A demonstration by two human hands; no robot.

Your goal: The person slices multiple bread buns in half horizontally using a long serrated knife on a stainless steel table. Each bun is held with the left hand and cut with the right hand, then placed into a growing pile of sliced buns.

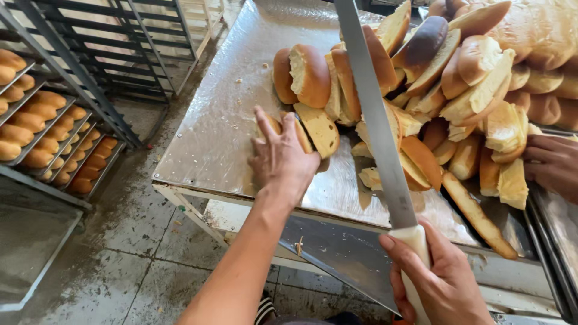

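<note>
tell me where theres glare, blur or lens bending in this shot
Head view: soft glare washes the metal table at its far left; the long knife blade held by the right hand looks stretched and slightly soft near the lens; rack rails bow at the left edge from wide-angle distortion; the left hand on a cut bread roll is sharp.
</note>
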